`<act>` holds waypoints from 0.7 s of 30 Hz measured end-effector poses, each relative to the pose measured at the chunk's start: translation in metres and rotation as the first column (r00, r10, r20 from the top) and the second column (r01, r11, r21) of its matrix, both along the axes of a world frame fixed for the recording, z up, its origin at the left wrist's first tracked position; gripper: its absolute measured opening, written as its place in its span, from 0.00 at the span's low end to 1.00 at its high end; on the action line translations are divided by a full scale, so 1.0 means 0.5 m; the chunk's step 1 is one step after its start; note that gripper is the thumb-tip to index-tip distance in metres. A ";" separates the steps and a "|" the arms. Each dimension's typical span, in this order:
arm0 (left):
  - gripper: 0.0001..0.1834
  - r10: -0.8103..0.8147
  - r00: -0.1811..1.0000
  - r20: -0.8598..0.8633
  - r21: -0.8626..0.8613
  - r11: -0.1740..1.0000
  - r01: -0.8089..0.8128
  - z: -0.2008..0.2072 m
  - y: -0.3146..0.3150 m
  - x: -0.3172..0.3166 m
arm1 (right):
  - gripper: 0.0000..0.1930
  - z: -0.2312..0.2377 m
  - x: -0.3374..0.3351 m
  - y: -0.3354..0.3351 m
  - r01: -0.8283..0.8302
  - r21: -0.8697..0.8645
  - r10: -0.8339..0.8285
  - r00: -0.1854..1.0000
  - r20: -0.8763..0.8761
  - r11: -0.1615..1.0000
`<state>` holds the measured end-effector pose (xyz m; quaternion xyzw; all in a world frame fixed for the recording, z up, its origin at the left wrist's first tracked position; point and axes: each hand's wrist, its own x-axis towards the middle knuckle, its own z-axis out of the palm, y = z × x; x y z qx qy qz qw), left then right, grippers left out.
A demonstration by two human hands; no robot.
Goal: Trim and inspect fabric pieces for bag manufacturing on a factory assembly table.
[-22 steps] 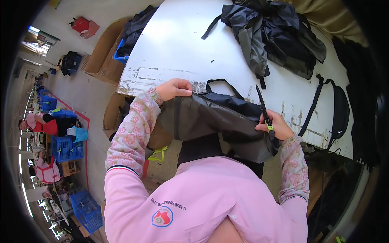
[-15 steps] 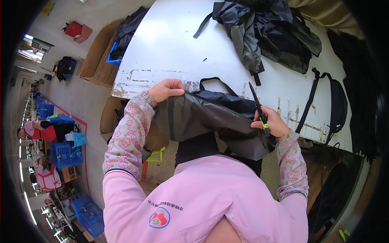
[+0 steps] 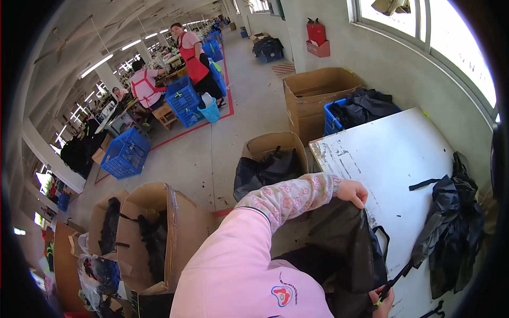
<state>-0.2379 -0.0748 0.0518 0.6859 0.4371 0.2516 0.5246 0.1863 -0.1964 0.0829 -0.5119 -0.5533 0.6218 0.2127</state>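
The white bench [image 3: 384, 140] leaves open surface between its scuffed edge and a heap of dark fabric [image 3: 457, 228] across it. Along that edge I see a dark bag [image 3: 350, 236], its lower folds too murky to make out, its top pinched in the left hand [image 3: 352, 193]; the right hand [image 3: 383, 304], cropped below, grips dark scissors [image 3: 393, 282], the handles partly hidden by fingers.

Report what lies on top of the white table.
A crumpled dark fabric heap, a small scrap and, at the picture's bottom, a black strap. What lies under the heap or the held dark bag is hidden.
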 end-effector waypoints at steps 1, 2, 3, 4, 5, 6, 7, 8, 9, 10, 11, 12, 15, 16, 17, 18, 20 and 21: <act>0.09 0.035 0.999 -0.007 0.030 0.999 -0.034 0.028 -0.015 -0.038 | 0.12 -0.002 -0.011 0.002 -0.004 0.095 0.012 0.996 -0.093 0.996; 0.09 0.070 0.996 0.051 0.022 0.997 -0.072 0.058 -0.025 -0.070 | 0.12 -0.032 0.000 0.009 -0.001 0.174 0.015 0.996 -0.084 0.985; 0.08 0.103 0.989 0.104 0.009 0.994 -0.105 0.088 -0.033 -0.106 | 0.12 -0.032 0.001 0.013 -0.003 0.168 0.016 0.997 -0.078 0.986; 0.08 0.164 0.981 0.103 0.049 0.984 -0.170 0.112 -0.043 -0.151 | 0.12 -0.029 -0.001 0.015 0.069 0.057 -0.064 0.994 -0.091 0.996; 0.08 0.230 0.967 0.114 0.119 0.963 -0.243 0.132 -0.054 -0.201 | 0.12 -0.030 0.000 0.020 0.138 -0.057 -0.143 0.985 -0.095 0.989; 0.08 0.319 0.945 0.071 0.232 0.916 -0.327 0.158 -0.072 -0.253 | 0.12 -0.052 0.018 0.032 0.129 0.128 -0.131 0.991 0.009 0.983; 0.06 0.447 0.890 0.095 0.174 0.872 -0.457 0.186 -0.093 -0.309 | 0.12 -0.049 0.017 0.032 0.132 0.124 -0.135 0.991 0.012 0.983; 0.06 0.583 0.799 0.149 0.200 0.773 -0.602 0.208 -0.123 -0.358 | 0.12 -0.038 0.012 0.033 0.155 0.121 -0.155 0.988 -0.006 0.980; 0.05 0.685 0.700 0.200 0.249 0.656 -0.713 0.235 -0.157 -0.405 | 0.12 -0.027 0.010 0.033 0.174 0.117 -0.172 0.985 -0.026 0.978; 0.05 0.795 0.568 0.214 0.313 0.494 -0.811 0.260 -0.189 -0.443 | 0.12 -0.016 0.010 0.032 0.179 0.100 -0.178 0.984 -0.019 0.979; 0.05 0.836 0.448 0.318 0.287 0.365 -0.886 0.279 -0.218 -0.477 | 0.12 -0.016 0.014 0.032 0.178 0.099 -0.177 0.984 -0.017 0.979; 0.06 0.863 0.327 0.384 0.311 0.213 -0.926 0.295 -0.247 -0.510 | 0.12 -0.019 0.018 0.032 0.201 0.059 -0.199 0.979 -0.031 0.978; 0.08 0.861 0.037 0.507 0.388 -0.190 -0.902 0.296 -0.316 -0.571 | 0.13 -0.034 0.037 0.030 0.227 0.042 -0.226 0.974 -0.007 0.973; 0.08 0.864 0.041 0.502 0.386 -0.181 -0.905 0.277 -0.320 -0.580 | 0.13 -0.041 0.047 0.029 0.241 0.064 -0.244 0.970 0.027 0.968; 0.08 0.891 0.012 0.454 0.413 -0.198 -0.889 0.248 -0.313 -0.585 | 0.13 -0.055 0.054 0.030 0.259 0.059 -0.262 0.965 0.035 0.964; 0.09 0.914 -0.011 0.406 0.439 -0.205 -0.875 0.214 -0.303 -0.585 | 0.15 -0.082 0.059 0.033 0.301 0.180 -0.306 0.952 0.000 0.936; 0.11 0.979 0.201 0.029 0.511 0.158 -0.845 0.118 -0.321 -0.605 | 0.16 -0.109 0.062 0.020 0.308 0.277 -0.314 0.949 -0.022 0.910; 0.12 0.903 0.382 -0.198 0.398 0.430 -0.810 0.071 -0.330 -0.601 | 0.14 -0.094 0.049 0.034 0.286 0.261 -0.296 0.955 -0.001 0.922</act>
